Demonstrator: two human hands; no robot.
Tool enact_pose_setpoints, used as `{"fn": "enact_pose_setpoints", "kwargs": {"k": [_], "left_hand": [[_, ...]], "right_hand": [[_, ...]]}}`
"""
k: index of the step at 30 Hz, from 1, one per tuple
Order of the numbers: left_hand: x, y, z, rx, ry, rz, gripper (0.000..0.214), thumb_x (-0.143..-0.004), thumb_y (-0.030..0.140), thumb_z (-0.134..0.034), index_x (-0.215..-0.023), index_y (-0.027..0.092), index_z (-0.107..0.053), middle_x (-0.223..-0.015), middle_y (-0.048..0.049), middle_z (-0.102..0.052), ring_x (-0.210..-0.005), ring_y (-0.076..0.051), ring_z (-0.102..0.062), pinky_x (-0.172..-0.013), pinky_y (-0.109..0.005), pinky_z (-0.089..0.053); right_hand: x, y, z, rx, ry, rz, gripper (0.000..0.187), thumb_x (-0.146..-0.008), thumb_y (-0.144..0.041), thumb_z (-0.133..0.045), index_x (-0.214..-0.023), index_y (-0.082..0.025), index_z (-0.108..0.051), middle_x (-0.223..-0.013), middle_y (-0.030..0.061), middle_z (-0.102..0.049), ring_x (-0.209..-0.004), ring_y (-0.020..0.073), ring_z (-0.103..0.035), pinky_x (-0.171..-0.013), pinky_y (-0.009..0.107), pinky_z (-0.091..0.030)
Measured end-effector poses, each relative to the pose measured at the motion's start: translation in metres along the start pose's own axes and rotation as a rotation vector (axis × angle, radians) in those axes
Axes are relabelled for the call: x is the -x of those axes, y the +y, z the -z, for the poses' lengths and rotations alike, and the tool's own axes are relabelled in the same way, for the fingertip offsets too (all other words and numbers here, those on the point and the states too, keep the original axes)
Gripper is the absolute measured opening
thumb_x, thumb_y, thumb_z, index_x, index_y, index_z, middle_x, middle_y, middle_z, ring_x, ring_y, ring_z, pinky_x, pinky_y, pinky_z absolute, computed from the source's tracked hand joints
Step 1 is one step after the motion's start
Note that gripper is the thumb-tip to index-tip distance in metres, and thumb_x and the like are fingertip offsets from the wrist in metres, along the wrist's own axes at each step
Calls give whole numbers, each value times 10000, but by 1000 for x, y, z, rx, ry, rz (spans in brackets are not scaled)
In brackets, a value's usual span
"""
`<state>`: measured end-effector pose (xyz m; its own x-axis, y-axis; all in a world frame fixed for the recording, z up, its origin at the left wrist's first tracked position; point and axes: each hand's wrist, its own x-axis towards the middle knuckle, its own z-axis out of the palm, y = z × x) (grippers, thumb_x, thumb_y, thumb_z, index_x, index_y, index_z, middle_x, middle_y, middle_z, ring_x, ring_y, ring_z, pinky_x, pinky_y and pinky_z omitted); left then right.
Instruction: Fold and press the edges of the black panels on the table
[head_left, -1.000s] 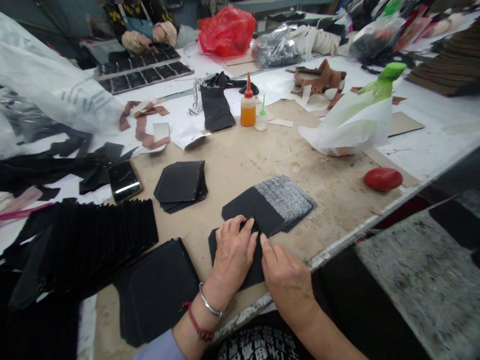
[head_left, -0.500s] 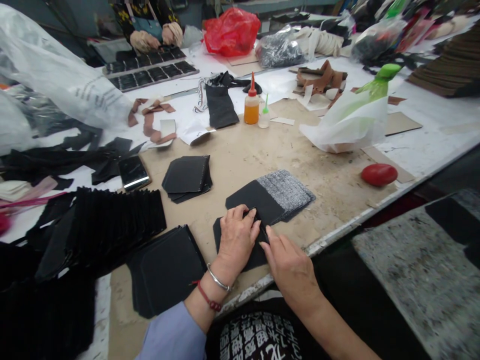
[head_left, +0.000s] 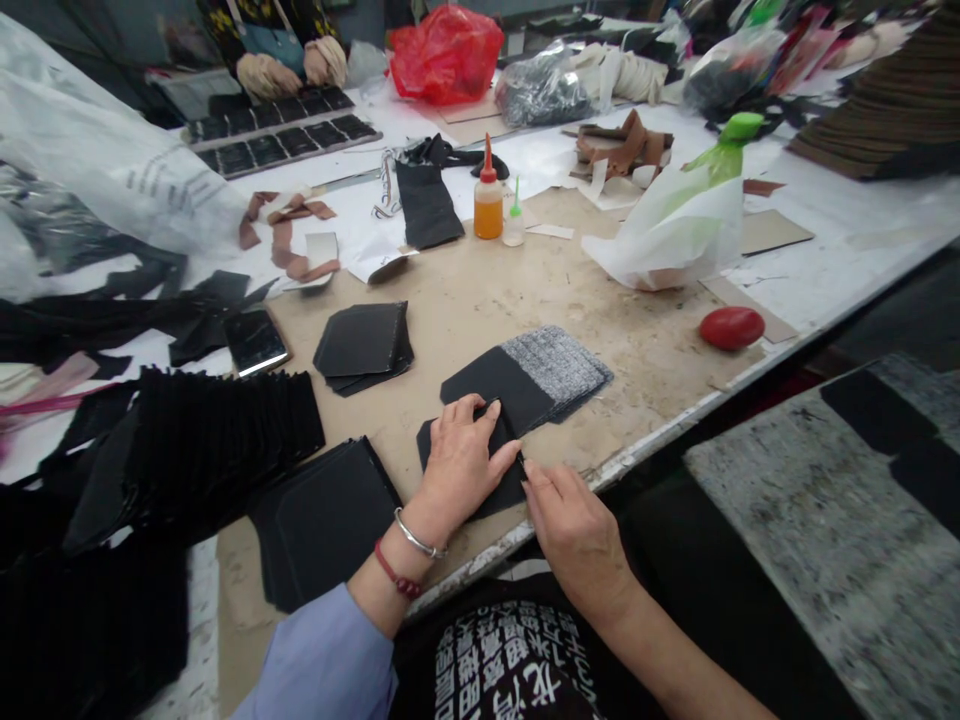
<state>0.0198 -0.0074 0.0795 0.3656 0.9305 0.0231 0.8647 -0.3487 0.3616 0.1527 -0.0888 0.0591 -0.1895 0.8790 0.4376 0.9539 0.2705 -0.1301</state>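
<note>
A black panel [head_left: 491,505] with a clipped corner lies near the table's front edge. My left hand [head_left: 465,455] rests on it with fingers stretched forward and thumb apart, pressing along a folded edge. At the near end of that edge, my right hand [head_left: 574,530] pinches the black panel between thumb and fingers. Just beyond lies an overlapping pile of black panels with a speckled grey-white end [head_left: 559,365]. A stack of larger black panels [head_left: 322,525] sits left of my left hand, and a smaller black stack [head_left: 361,342] lies farther back.
A phone [head_left: 256,341] and a dense row of black pieces [head_left: 232,430] stand left. Farther back are an orange glue bottle [head_left: 488,208], a small green-tipped bottle [head_left: 514,228] and a bagged green bottle [head_left: 675,235]. A red oval object [head_left: 732,328] lies right. A co-worker's hands [head_left: 292,68] show across the table.
The whole view has shifted slightly. My left thumb has spread away from the fingers toward the right hand. My right hand has slid slightly nearer along the panel's edge.
</note>
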Motion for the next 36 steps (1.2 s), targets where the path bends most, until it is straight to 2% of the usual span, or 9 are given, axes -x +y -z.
{"fn": "enact_pose_setpoints", "kwargs": {"k": [11, 15, 20, 25, 36], "left_hand": [[-1, -4, 2, -41, -67, -65, 746, -685, 537, -650, -1278, 128, -459, -1246, -158, -442, -1142, -312, -412, -923, -466, -401], [-1, -6, 2, -45, -93, -65, 775, -677, 557, -649, -1289, 124, -449, -1259, -168, -426, -1170, -321, -393, -941, -473, -385], [-3, -9, 1, -45, -106, -74, 807, -664, 589, -643, -1294, 128, -442, -1258, -168, -419, -1168, -317, -392, -941, -474, -382], [-5, -11, 2, -43, -131, -74, 834, -643, 582, -668, -1302, 124, -440, -1253, -163, -419, -1165, -308, -397, -949, -458, -384], [-5, -13, 1, -54, -138, -85, 878, -611, 614, -673, -1303, 125, -441, -1265, -166, -414, -1170, -311, -393, -957, -459, -382]], "right_hand": [[16, 2, 10, -141, 56, 42, 201, -857, -71, -498, -1014, -62, -624, -730, 67, -578, -707, 156, -522, -678, 281, -465], [29, 1, 17, -219, 63, 61, 207, -841, -64, -515, -1018, -60, -621, -779, 79, -602, -759, 169, -526, -700, 294, -473], [39, -1, 16, -253, 45, 33, 228, -840, -69, -512, -1046, -60, -610, -806, 83, -610, -777, 174, -525, -706, 299, -473], [39, 0, 13, -236, 37, 18, 271, -845, -72, -503, -1102, -55, -589, -826, 85, -615, -770, 179, -520, -682, 302, -467], [39, 1, 12, -225, 42, 18, 270, -863, -84, -462, -1096, -78, -599, -796, 75, -619, -717, 169, -525, -641, 291, -457]]}}
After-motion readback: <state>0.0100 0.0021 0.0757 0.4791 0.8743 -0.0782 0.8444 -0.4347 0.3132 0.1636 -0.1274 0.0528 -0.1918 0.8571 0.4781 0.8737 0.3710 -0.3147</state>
